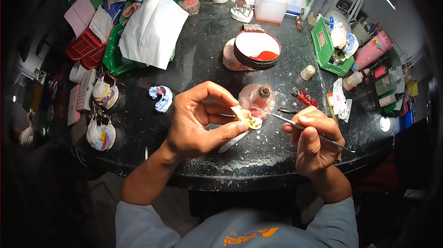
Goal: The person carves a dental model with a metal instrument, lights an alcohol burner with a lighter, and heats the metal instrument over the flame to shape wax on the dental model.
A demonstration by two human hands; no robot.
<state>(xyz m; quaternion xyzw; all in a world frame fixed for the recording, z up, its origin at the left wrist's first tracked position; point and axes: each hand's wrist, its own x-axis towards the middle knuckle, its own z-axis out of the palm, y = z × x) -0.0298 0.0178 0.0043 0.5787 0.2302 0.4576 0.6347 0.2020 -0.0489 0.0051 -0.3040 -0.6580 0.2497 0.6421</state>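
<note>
A: Mind starting with the left hand (pixel 196 121)?
B: Sure. Partly closed, pinching a small yellow piece (pixel 253 121) between thumb and fingertips, out over the near middle of the bench (pixel 203 172). Calling that piece the clock's centre.

A: Nice, and the right hand (pixel 319 139)?
B: Over at 3 to 4 o'clock, closed in a pen-style grip around a thin metal probe (pixel 297 124). Pointing the working tip at the piece from its upper side. Can't tell if actually touching, tbh.

A: Anything close by?
B: Yep, loads. Got a brown-topped bottle (pixel 264 92) near 1 o'clock, then a red lighter (pixel 307 98) between 2 and 3. Spotted a flat pale blade (pixel 233 142) too, lying at about 7, partly hidden by the left hand.

A: And further out?
B: At 12, a round dish (pixel 257 65) with white and red inside, plus a clear jug (pixel 271 4) of pinkish liquid well behind. Between 1 and 2, a green box (pixel 323 50) holding casts. Toward 9 to 10, a blue cast (pixel 161 99), then two bigger models (pixel 105 92) near the bench's left edge. Around 10 to 11, white paper (pixel 152 31) draped over a green bin (pixel 113 56).
</note>
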